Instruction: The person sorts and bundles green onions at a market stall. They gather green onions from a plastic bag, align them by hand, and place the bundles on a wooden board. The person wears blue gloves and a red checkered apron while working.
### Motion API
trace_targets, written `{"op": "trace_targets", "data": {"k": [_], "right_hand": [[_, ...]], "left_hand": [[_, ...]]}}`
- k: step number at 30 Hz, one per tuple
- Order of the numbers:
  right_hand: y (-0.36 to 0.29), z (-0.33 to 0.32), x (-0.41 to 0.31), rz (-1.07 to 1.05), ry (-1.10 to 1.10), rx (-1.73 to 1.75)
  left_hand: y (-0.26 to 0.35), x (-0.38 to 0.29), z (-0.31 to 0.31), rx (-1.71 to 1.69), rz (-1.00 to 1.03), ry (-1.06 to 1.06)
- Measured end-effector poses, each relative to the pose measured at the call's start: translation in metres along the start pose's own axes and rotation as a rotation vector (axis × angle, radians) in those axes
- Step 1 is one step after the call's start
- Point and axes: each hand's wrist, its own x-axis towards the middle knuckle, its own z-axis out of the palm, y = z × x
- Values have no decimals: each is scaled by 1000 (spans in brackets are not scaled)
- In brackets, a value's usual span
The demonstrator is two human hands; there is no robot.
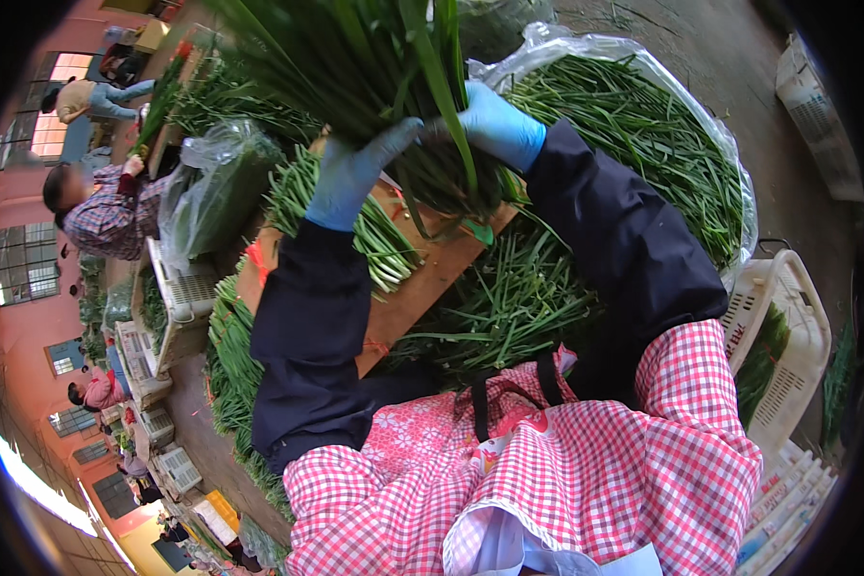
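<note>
Both my hands wear blue gloves and clasp one thick bunch of long green leafy stalks (374,79), which look like garlic chives. My left hand (360,169) grips the bunch from the left side, thumb across its front. From the right, my right hand (500,126) holds it, partly covered by a loose leaf. Under the bunch is a wooden board (417,302), on which a pile of stalks (381,241) lies with pale cut ends towards me. Loose leaves (504,309) cover the area between the board and my lap.
A large plastic-lined container of chives (633,137) stands at my right, near a white crate (785,345). Tied bunches (234,353) are stacked left of the board. Further left are a clear bag of greens (223,187), a white crate (183,281) and a person in a checked shirt (111,209).
</note>
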Motion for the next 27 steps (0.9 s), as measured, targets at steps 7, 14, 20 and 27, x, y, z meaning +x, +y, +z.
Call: {"op": "trace_targets", "data": {"k": [7, 14, 20, 27], "right_hand": [[-27, 52, -22, -93, -209, -208], [-1, 119, -78, -165, -389, -25], [58, 128, -157, 434, -740, -79], [101, 155, -210, 536, -628, -434]], "left_hand": [[62, -50, -4, -568, -412, 256], [87, -133, 13, -585, -244, 287], [86, -206, -41, -790, -205, 448], [84, -276, -94, -829, -192, 574]]}}
